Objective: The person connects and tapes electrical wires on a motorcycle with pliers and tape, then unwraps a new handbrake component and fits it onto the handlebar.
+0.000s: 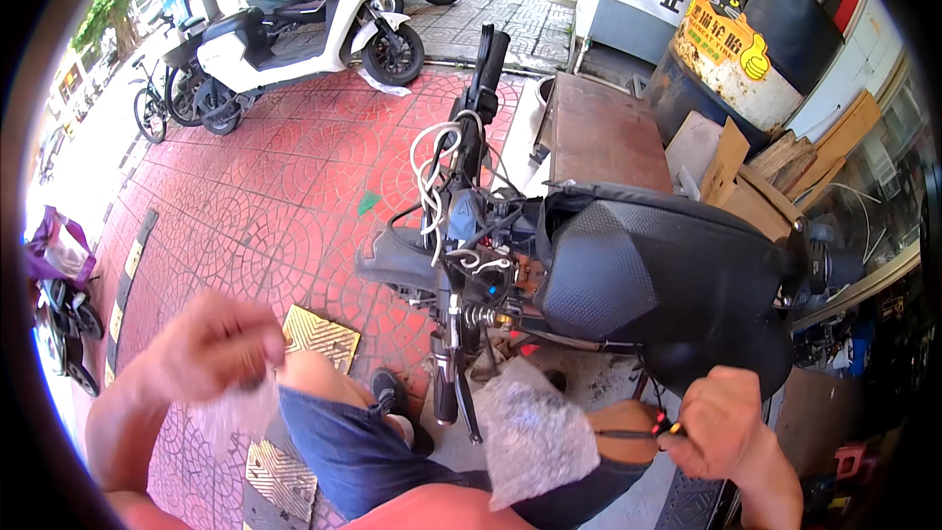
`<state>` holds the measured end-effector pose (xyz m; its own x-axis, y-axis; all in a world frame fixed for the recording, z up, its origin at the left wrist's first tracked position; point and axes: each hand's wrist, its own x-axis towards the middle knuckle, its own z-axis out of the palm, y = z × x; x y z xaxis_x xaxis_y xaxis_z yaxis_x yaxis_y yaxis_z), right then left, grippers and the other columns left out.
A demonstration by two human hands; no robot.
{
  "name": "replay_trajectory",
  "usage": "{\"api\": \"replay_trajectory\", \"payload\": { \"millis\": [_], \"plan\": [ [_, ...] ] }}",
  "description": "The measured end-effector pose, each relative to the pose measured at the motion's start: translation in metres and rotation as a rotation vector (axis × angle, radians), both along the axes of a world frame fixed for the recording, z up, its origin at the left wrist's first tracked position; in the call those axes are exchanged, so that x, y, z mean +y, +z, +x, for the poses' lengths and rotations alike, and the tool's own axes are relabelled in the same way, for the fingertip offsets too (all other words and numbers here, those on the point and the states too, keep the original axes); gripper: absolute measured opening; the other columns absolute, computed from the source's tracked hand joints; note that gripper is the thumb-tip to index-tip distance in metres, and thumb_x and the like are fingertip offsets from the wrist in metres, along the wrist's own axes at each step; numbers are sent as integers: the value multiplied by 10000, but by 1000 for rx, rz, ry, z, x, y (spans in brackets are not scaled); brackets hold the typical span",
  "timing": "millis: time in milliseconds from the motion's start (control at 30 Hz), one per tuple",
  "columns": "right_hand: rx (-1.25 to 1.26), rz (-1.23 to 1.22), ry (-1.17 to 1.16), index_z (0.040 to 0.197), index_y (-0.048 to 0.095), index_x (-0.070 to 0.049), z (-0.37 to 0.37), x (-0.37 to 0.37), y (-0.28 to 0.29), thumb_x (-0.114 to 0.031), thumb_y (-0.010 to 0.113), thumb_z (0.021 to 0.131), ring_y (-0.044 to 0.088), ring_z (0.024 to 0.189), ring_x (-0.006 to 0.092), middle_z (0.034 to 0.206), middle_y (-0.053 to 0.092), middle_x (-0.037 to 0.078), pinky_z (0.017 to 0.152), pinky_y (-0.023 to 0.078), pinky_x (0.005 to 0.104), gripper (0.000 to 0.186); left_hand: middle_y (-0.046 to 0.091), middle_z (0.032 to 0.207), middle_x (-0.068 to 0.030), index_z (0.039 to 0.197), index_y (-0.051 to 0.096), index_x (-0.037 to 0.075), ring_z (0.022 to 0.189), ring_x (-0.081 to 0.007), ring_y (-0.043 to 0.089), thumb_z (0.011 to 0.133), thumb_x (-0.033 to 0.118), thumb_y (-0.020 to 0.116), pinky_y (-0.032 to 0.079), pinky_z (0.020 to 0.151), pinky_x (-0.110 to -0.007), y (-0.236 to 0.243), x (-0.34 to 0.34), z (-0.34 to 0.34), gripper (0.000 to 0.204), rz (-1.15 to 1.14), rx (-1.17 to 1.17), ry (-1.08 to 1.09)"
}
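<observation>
1. The right hand [721, 422], fingers curled tightly, pinches a thin dark cable [628, 434] with red-and-yellow ends beside the bare knee.
2. The left hand [221, 348], blurred, curls closed on clear, crumpled plastic film [235, 417] hanging beneath.
3. A wrinkled, silvery bubble-wrap packet [535, 432] rests across the lap.
4. Beyond, smooth white cable [424, 177] loops beside the scooter's dimpled black seat [601, 260].
5. Red, arc-patterned paving [245, 196] spreads leftward.

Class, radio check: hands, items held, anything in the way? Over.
Left hand: closed on clear plastic, blurred. Right hand: gripping thin wires with red and yellow parts. Possibly in the way: bubble wrap on lap.
</observation>
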<state>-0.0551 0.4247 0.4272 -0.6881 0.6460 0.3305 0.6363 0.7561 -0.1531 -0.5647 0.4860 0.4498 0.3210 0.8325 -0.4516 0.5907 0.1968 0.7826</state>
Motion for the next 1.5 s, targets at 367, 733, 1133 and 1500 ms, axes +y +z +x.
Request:
{"api": "replay_trajectory", "payload": {
  "millis": [367, 733, 1133, 1500],
  "plan": [
    [654, -852, 36, 1143, 755, 24, -94, 58, 87, -296, 578, 1144, 592, 612, 45, 812, 675, 30, 554, 455, 232, 366, 518, 719, -141, 863, 563, 9, 626, -364, 570, 1066, 261, 647, 446, 610, -483, 66, 182, 87, 335, 1571, 425, -437],
    [842, -748, -179, 1044, 773, 34, -112, 186, 72, -202, 627, 1037, 500, 572, 55, 668, 574, 2, 535, 386, 280, 278, 782, 1079, -137, 1106, 771, 95, 1048, -350, 734, 878, 302, 764, 576, 908, -469, 51, 246, 228, 308, 810, 1059, -1138],
    [528, -801, -94, 1100, 768, 57, -112, 216, 31, -69, 666, 979, 642, 831, 94, 954, 740, 48, 752, 523, 292, 202, 778, 1170, -160, 1234, 758, 93, 1107, -359, 713, 920, 284, 721, 554, 947, -479, -4, 305, 252, 369, 539, 1024, -1421],
    [264, -732, -360, 1007, 794, 6, -126, 259, 29, -194, 788, 897, 684, 733, 249, 812, 735, 179, 731, 534, 409, 228, 747, 1108, -116, 1236, 746, 91, 1034, -294, 666, 779, 142, 793, 510, 912, -448, 31, 340, 268, 462, 213, 1010, -1570]
  ]
}}
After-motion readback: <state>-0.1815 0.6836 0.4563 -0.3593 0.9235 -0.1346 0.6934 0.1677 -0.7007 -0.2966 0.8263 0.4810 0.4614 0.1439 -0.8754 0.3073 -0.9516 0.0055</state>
